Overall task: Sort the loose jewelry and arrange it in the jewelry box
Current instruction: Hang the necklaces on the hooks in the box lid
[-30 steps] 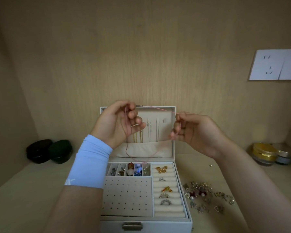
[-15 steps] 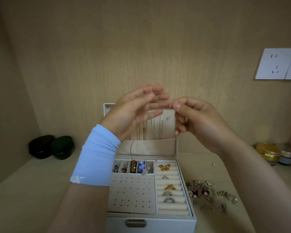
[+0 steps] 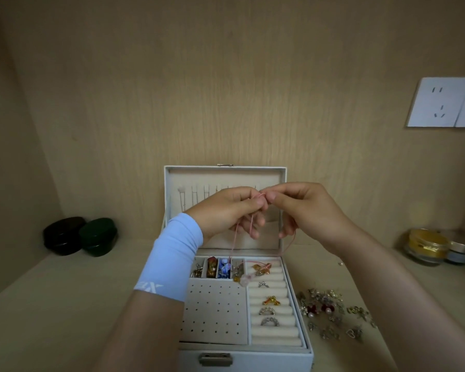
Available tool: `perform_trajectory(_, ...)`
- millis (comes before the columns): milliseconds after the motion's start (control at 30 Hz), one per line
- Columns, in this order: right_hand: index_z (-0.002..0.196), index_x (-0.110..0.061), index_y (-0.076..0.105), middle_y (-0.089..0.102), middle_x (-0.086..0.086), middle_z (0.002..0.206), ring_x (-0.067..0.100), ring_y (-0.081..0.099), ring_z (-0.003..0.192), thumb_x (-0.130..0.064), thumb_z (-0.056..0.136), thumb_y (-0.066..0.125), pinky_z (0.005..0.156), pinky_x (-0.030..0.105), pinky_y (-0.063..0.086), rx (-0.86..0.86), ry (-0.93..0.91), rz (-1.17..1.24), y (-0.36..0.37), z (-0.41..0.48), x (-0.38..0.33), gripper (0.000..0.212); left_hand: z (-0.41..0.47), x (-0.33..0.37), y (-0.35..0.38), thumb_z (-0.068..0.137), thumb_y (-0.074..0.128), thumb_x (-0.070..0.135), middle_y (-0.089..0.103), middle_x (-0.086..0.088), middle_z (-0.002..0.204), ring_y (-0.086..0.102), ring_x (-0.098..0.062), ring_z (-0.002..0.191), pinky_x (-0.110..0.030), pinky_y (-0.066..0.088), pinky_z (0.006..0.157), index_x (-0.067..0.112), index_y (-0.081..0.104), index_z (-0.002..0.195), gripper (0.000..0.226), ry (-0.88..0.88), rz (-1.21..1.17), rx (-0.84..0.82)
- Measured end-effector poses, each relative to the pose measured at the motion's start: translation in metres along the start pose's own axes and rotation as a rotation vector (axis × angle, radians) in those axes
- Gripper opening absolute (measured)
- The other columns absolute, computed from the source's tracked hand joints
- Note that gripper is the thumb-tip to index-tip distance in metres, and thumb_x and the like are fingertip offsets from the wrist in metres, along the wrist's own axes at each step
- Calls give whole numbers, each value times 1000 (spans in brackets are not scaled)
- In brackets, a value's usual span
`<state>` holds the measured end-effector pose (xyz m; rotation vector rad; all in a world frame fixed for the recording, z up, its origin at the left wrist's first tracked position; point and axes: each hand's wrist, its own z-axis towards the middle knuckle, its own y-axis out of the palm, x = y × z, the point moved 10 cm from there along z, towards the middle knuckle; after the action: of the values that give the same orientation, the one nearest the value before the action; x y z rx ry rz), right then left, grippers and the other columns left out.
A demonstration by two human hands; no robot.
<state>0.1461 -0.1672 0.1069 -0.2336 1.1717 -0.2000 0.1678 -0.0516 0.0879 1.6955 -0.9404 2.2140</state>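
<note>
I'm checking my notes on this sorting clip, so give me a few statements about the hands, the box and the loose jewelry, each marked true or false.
1. The left hand and the right hand both pinch the pink cord over the jewelry box. True.
2. The box's lid is shut. False: the lid stands open, upright.
3. The loose jewelry lies left of the box. False: it lies on the box's right.
4. Rings sit in the padded rolls on the box's right side. True.
5. Two dark cases stand at the far left. True.
</note>
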Motion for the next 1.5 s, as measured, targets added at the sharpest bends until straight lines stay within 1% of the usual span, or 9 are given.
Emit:
perform_trajectory(67, 110, -13, 77, 76, 1, 82, 16, 50, 43, -16, 96, 64, 64, 46, 57, -51, 72, 72, 4, -1, 8, 19, 1, -5, 0, 104, 45, 22, 71, -2, 81, 70, -27, 81, -28, 41, 66, 17, 56, 89, 19, -22, -41, -6)
perform_trajectory(267, 111, -15, 76, 71, -3, 71, 11, 53, 50, -18, 88, 72, 56, 34, 56, -148, 119, 17, 9, -4, 14, 23, 6, -12, 9, 95, 51, 25, 70, -16, 92, 68, -41, 96, -34, 47, 77, 17, 59, 88, 13, -68, -196, -119)
perform_trajectory(400, 90, -8, 77, 61, -4, 56, 4, 52, 47, -13, 92, 67, 49, 26, 54, -152, 118, -31, 9, -4, 14, 11, 10, -16, 11, 90, 52, 22, 70, -19, 92, 67, -47, 99, -47, 48, 97, 11, 61, 88, 14, -69, -247, -170)
perform_trajectory(467, 87, -4, 73, 58, 0, 60, 10, 46, 46, -17, 94, 65, 48, 29, 51, -122, 144, 20, 4, -2, 17, 17, 12, -16, 2, 98, 52, 19, 70, -15, 84, 70, -41, 93, -45, 50, 93, 11, 62, 91, 15, -60, -226, -84)
perform_trajectory(600, 88, -2, 69, 59, 1, 66, 17, 44, 42, -22, 99, 61, 50, 33, 49, 147, 182, 69, -18, 7, 30, 24, 18, -16, -25, 97, 58, 15, 65, -4, 65, 68, -23, 65, -32, 60, 67, 9, 67, 89, 13, -39, -234, 283)
perform_trajectory(733, 69, -11, 72, 65, -3, 57, 21, 56, 42, -32, 93, 69, 51, 33, 51, 471, 113, -183, -39, 10, 27, 31, 23, -26, -35, 92, 67, 17, 69, -7, 67, 63, -20, 53, -36, 59, 63, 3, 69, 85, 15, -74, -230, 527)
perform_trajectory(1033, 66, -20, 74, 67, -1, 63, 24, 65, 66, -44, 82, 67, 56, 26, 39, 718, 188, -751, -37, 10, 0, 30, 27, -22, -40, 84, 74, 26, 70, -6, 58, 63, -19, 42, -39, 62, 57, -2, 69, 76, 30, -171, -47, 641)
perform_trajectory(1300, 70, -16, 73, 68, 4, 67, 24, 68, 66, -60, 78, 64, 58, 26, 49, 422, 380, -853, -30, 12, 26, 45, 21, -40, -20, 89, 69, 30, 70, -6, 63, 59, -20, 48, -34, 55, 59, 4, 69, 77, 29, -271, -18, 487)
perform_trajectory(1500, 69, -19, 76, 74, 6, 67, 26, 72, 55, -33, 89, 69, 63, 44, 62, 130, 344, -530, -9, -2, 33, 25, 11, -29, -14, 89, 67, 26, 73, 9, 82, 67, -12, 80, -27, 54, 81, 32, 72, 71, 20, -137, 260, 366)
